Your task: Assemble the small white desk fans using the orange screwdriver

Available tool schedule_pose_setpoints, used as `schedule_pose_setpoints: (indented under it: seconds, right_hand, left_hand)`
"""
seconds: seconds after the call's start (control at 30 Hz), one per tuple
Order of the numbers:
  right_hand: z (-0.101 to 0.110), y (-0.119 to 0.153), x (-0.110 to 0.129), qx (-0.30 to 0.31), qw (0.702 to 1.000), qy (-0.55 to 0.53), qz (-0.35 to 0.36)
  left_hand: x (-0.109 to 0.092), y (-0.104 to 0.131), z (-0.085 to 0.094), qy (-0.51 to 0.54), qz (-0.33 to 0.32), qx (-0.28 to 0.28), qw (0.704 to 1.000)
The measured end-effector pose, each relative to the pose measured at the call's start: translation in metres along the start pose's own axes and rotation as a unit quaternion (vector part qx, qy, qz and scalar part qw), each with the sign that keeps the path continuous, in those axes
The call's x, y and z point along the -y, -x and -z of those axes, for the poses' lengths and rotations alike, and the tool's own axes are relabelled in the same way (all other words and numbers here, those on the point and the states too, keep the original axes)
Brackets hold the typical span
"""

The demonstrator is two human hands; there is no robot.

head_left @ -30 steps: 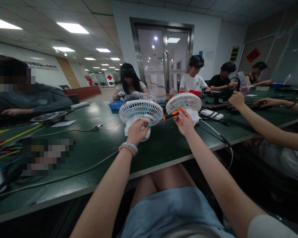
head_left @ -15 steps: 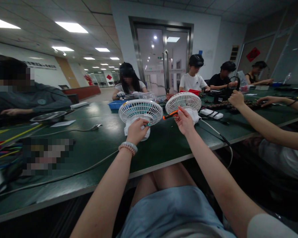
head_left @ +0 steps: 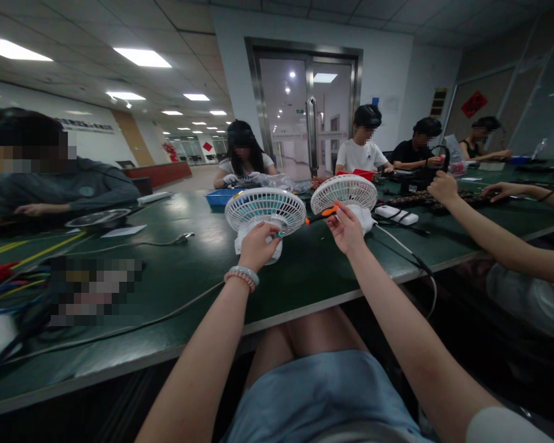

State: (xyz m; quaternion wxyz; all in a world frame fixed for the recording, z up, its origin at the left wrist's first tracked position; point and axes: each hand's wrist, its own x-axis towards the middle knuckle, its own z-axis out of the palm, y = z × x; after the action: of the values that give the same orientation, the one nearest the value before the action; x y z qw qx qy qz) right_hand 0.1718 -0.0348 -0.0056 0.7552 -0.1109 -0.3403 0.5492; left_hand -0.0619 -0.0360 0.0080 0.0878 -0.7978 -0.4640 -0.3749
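Observation:
My left hand is closed on a small teal-tipped item, mostly hidden by the fingers, in front of a white fan. An orange and black screwdriver-like tool is pinched in my right hand, its orange end towards the left fan. Just behind the right hand stands a second white fan, its lower part partly covered by the fingers. Both round cages tilt upward.
Beyond the left fan is a blue tray. A white power strip lies at the right, near another person's raised hand. Cables cross the green table. Several people sit around it.
The view has shifted slightly, so most things appear a little lower and to the right. Both hands keep nearly the same places at the fans.

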Motion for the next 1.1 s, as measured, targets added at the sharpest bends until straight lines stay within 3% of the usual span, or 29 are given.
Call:
schedule_pose_setpoints:
  seconds: [0.23,0.5,0.6,0.77,0.83,0.93,1.0,1.1]
  right_hand:
    - [0.000,-0.001,-0.004,-0.014,1.000,0.026,-0.011]
    - [-0.004,0.004,-0.003,-0.006,0.996,0.070,-0.052]
    - [-0.006,0.009,-0.005,0.034,0.989,0.109,-0.098]
    - [-0.006,0.015,-0.012,0.157,0.951,0.217,-0.156]
    - [-0.007,0.018,-0.016,0.170,0.943,0.267,-0.100]
    - [-0.010,0.026,-0.019,0.183,0.908,0.372,0.068]
    - [-0.012,0.033,-0.020,0.220,0.849,0.446,0.177]
    - [-0.013,0.041,-0.025,0.295,0.732,0.530,0.311]
  left_hand:
    - [0.000,0.001,-0.001,-0.002,0.000,-0.005,1.000]
    - [0.001,0.000,0.000,-0.017,-0.058,0.017,0.998]
    - [0.001,0.001,0.001,-0.017,-0.065,0.013,0.998]
    - [0.002,0.001,0.001,-0.020,-0.071,0.016,0.997]
    - [0.002,0.002,0.000,-0.020,-0.074,0.013,0.997]
    - [0.002,0.002,0.000,-0.022,-0.072,0.011,0.997]
    - [0.002,0.002,0.001,-0.027,-0.071,0.012,0.997]
    - [0.001,0.003,0.001,-0.032,-0.076,0.013,0.996]
